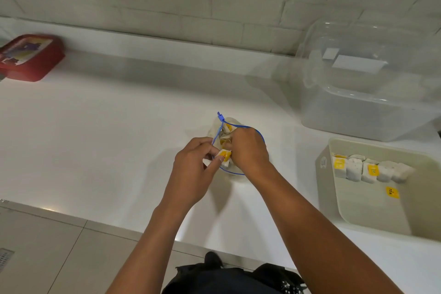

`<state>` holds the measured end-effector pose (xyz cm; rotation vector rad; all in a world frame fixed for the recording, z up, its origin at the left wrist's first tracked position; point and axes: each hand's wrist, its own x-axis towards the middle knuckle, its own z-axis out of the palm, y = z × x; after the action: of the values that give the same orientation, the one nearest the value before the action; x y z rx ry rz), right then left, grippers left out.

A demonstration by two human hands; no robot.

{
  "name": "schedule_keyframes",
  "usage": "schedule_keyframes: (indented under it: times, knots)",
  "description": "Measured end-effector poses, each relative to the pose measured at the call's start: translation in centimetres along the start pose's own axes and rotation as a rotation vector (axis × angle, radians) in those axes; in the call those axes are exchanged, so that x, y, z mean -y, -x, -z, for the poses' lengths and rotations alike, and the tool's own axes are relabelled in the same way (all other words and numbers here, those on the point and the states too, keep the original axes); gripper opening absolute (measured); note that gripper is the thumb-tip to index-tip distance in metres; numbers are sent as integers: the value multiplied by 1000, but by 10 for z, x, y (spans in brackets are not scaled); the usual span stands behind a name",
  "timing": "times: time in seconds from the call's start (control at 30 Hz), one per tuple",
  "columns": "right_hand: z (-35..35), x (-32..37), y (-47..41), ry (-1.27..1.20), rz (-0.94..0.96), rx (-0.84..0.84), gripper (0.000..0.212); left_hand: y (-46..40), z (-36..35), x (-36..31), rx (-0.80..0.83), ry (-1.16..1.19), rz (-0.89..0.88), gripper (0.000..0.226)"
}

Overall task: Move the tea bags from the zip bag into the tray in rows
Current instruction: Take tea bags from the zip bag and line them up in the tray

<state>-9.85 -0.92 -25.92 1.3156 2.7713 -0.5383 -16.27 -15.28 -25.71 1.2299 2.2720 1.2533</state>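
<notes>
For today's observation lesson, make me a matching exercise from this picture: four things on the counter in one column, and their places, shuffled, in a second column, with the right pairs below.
Things
1. red box
2. zip bag
3. tray
4. clear tub

Places
A. counter's middle, between both hands
B. near right, a row of tea bags inside
C. far left, by the wall
D. far right, behind the tray

Pairs: 1-C, 2-A, 3-B, 4-D
</notes>
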Motion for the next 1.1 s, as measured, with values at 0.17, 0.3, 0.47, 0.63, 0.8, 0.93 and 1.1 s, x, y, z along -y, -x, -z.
schedule_keyframes:
  times: [0.17, 0.3, 0.47, 0.63, 0.8, 0.93, 1.1]
  knots:
    - [-9, -1, -5, 76, -32, -21, 14, 1, 0, 3, 12, -36, -1, 6]
    - [-16, 1, -7, 21, -56, -50, 17, 1, 1, 3, 6, -54, 4, 7]
    - [-14, 1, -6, -53, -86, -59, 21, 2, 2, 2, 3, -67, 0, 7]
    - [2, -2, 10, -139, -51, -116, 21, 2, 3, -2, -25, -40, 26, 5]
    - [29, -9, 31, -216, -20, -194, 21, 1, 1, -4, -31, -59, 22, 5]
    - [43, -24, 42, -498, 25, -130, 17, 1, 1, -7, -56, -27, 23, 3]
    - [51, -35, 56, -669, 66, -181, 12, 3, 4, -23, -132, 69, 10, 8]
